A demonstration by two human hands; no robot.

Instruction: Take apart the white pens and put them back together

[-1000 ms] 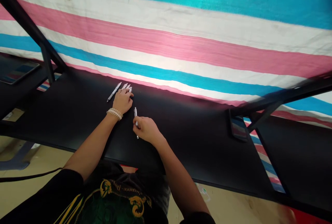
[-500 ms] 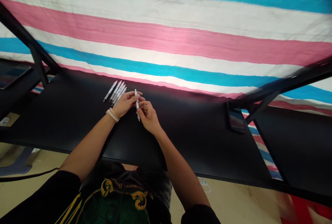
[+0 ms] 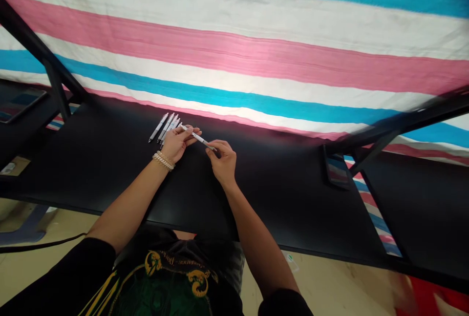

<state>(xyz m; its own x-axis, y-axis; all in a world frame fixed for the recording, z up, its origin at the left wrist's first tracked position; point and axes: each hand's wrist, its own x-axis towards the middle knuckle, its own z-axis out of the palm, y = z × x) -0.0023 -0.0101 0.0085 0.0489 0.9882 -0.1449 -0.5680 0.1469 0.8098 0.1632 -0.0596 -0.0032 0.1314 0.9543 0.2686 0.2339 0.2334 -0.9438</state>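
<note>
Between my two hands a white pen (image 3: 198,137) is held slantwise above the black table (image 3: 278,189). My left hand (image 3: 178,142), with a beaded bracelet at the wrist, pinches the pen's upper left end between thumb and fingers. The fingertips of my right hand (image 3: 223,158) are closed on its lower right end. Just behind and left of my left hand, several white pens (image 3: 159,127) lie side by side on the tabletop, partly covered by that hand.
A striped cloth (image 3: 234,57) hangs along the table's back edge. Black slanted posts (image 3: 54,81) stand left, with another brace (image 3: 377,145) at right. A dark flat device (image 3: 336,169) leans near the right brace. A small cardboard piece (image 3: 16,166) lies far left.
The held pen has turned from nearly upright to a flatter slant. My right hand has shifted right and slightly up, onto the pen's end; my left hand still grips the other end.
</note>
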